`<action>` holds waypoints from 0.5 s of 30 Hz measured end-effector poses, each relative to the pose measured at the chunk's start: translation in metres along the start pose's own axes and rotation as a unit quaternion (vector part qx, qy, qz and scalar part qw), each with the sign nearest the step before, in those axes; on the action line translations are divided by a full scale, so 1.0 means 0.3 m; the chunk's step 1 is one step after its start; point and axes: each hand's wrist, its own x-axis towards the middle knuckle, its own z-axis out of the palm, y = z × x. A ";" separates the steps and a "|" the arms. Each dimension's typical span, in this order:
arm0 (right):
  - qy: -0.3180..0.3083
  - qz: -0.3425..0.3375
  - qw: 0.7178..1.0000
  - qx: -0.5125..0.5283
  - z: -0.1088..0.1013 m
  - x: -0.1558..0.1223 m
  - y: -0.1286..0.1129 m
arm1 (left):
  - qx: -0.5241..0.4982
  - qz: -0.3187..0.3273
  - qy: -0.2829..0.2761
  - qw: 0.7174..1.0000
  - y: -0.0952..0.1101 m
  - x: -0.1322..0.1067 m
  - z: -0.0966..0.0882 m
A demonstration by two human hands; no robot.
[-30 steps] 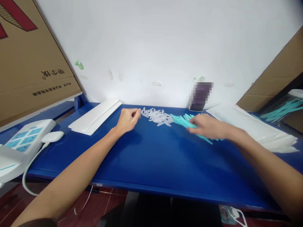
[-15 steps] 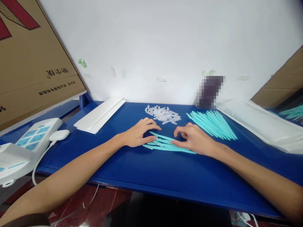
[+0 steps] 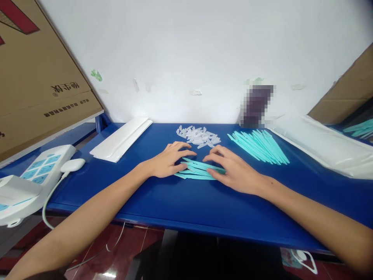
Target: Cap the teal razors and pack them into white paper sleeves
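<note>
A small loose bundle of slim turquoise plastic sticks [image 3: 199, 169] lies on the blue table between my hands. My left hand [image 3: 167, 159] rests at the bundle's left end, fingers spread, the thumb against the sticks. Over the right end, my right hand [image 3: 233, 169] has its fingers curved and apart, its thumb at the sticks; that end is partly hidden beneath it. Just behind the hands is a heap of small translucent plastic pieces [image 3: 199, 136]. A larger pile of the same turquoise sticks [image 3: 260, 147] lies to the right.
At the left are folded white packaging [image 3: 121, 140], a power strip [image 3: 43, 167] with a white plug and cable, and a printed cardboard box [image 3: 43, 70]. A clear plastic bag [image 3: 323, 144] lies on the right. A pixelated dark object [image 3: 257, 105] leans against the wall.
My right hand has shifted left over the bundle, with its fingers less curled. The sticks sit closer together. My left hand stays at their left end. The view has tilted slightly.
</note>
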 end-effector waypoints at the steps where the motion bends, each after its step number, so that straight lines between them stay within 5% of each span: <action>1: -0.011 -0.002 1.000 0.004 0.002 0.000 0.001 | 0.002 -0.002 -0.005 1.000 -0.001 -0.001 -0.003; 5: -0.011 -0.001 1.000 0.001 0.007 0.001 -0.001 | 0.008 -0.009 -0.016 1.000 0.006 -0.005 -0.010; 10: 0.074 0.039 0.996 0.013 -0.005 -0.002 -0.018 | -0.004 -0.012 -0.015 1.000 0.019 -0.001 -0.003; 15: 0.019 0.033 0.999 -0.014 -0.004 -0.005 -0.020 | -0.002 -0.029 -0.012 1.000 0.009 0.004 0.020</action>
